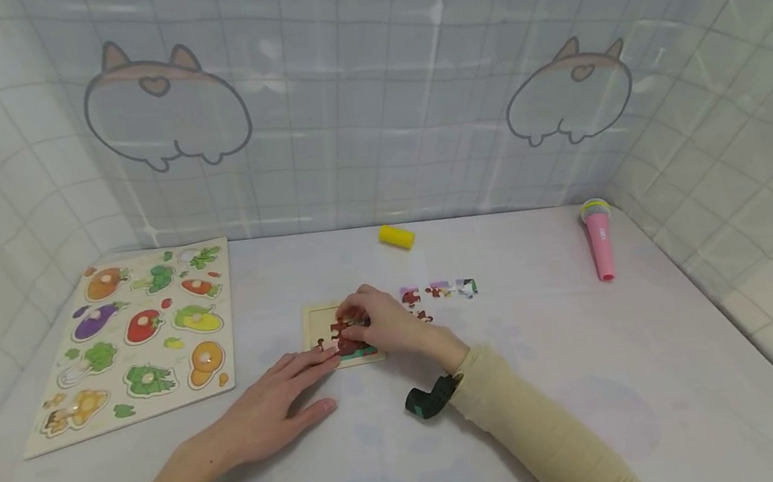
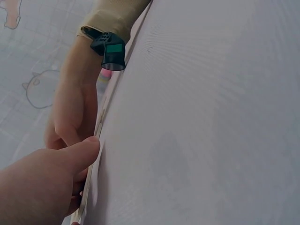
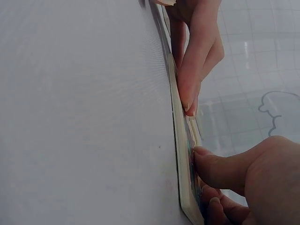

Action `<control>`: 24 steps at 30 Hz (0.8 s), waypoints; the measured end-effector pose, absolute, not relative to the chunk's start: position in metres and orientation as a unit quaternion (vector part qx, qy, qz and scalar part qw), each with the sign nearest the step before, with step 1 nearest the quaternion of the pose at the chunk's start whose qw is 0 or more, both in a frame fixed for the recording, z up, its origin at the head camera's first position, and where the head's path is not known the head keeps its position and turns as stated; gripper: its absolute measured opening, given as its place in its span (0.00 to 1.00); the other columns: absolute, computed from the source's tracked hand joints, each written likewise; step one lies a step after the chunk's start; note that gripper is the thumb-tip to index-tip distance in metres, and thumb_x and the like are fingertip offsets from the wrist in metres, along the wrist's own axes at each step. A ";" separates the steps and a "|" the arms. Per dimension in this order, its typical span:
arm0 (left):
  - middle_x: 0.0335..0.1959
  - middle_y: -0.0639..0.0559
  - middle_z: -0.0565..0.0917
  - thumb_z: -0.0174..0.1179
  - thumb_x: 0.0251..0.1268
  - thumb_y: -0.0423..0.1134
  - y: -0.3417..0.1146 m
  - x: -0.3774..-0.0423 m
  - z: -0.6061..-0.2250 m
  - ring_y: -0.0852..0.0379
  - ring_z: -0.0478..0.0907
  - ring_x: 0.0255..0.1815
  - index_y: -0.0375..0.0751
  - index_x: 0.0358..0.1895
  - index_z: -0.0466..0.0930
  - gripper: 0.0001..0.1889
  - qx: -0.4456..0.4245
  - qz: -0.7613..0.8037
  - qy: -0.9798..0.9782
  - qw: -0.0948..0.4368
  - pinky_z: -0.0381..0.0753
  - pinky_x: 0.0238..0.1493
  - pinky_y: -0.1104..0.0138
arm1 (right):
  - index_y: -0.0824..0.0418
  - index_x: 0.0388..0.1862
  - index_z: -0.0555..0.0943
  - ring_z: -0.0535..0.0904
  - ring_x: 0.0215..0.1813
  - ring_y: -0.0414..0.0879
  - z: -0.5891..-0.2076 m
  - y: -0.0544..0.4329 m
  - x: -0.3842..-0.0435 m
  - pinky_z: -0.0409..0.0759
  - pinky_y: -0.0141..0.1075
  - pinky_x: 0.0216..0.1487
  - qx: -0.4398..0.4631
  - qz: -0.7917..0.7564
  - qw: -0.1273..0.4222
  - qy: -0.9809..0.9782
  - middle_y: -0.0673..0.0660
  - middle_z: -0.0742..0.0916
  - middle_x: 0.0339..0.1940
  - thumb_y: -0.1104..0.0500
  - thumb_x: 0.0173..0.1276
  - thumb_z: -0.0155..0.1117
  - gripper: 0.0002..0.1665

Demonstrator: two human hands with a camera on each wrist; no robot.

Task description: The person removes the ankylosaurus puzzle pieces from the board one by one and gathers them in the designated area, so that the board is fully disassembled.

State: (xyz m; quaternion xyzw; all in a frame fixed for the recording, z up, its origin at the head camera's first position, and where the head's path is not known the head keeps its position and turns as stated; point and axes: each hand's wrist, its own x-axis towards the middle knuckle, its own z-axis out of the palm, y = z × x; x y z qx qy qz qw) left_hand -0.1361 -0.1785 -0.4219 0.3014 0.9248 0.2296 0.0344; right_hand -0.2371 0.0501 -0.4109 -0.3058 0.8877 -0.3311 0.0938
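Observation:
A small wooden jigsaw board (image 1: 318, 317) lies on the table, with brown and green puzzle pieces (image 1: 352, 345) fitted inside its pale frame. My right hand (image 1: 387, 321) is over the board from the right, its thumb and curled fingers pinching a puzzle piece low against the picture; the hand mostly hides that piece. In the right wrist view, the thumb (image 3: 220, 168) touches the picture surface near the frame. My left hand (image 1: 269, 411) reaches in from the left with fingers extended, fingertips resting on the board's lower left part. Several loose puzzle pieces (image 1: 440, 290) lie just right of the board.
A large vegetable peg board (image 1: 167, 343) lies at the left. Toward the back is a yellow cylinder (image 1: 397, 237), and a pink toy microphone (image 1: 600, 241) lies at the back right. A tiled-pattern curtain (image 1: 366, 109) rises behind the table.

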 end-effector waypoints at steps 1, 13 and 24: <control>0.74 0.58 0.67 0.52 0.72 0.64 -0.178 -0.136 -0.422 0.49 0.63 0.75 0.55 0.74 0.67 0.32 0.302 0.229 0.925 0.034 0.68 0.72 0.47 | 0.59 0.58 0.80 0.77 0.51 0.46 -0.411 0.050 -0.237 0.77 0.36 0.56 -0.305 -0.332 0.095 0.887 0.55 0.80 0.52 0.58 0.72 0.64 0.17; 0.74 0.57 0.68 0.53 0.72 0.63 -0.179 -0.136 -0.423 0.49 0.64 0.75 0.54 0.75 0.67 0.32 0.305 0.223 0.925 0.026 0.69 0.71 0.48 | 0.60 0.59 0.79 0.76 0.51 0.44 -0.412 0.050 -0.238 0.77 0.34 0.57 -0.313 -0.330 0.093 0.885 0.55 0.79 0.52 0.58 0.73 0.64 0.17; 0.74 0.57 0.68 0.54 0.72 0.61 -0.179 -0.135 -0.422 0.50 0.64 0.74 0.53 0.74 0.67 0.32 0.306 0.225 0.925 0.027 0.69 0.71 0.49 | 0.61 0.57 0.78 0.76 0.48 0.44 -0.411 0.050 -0.237 0.78 0.32 0.54 -0.317 -0.349 0.092 0.877 0.55 0.81 0.50 0.60 0.72 0.64 0.17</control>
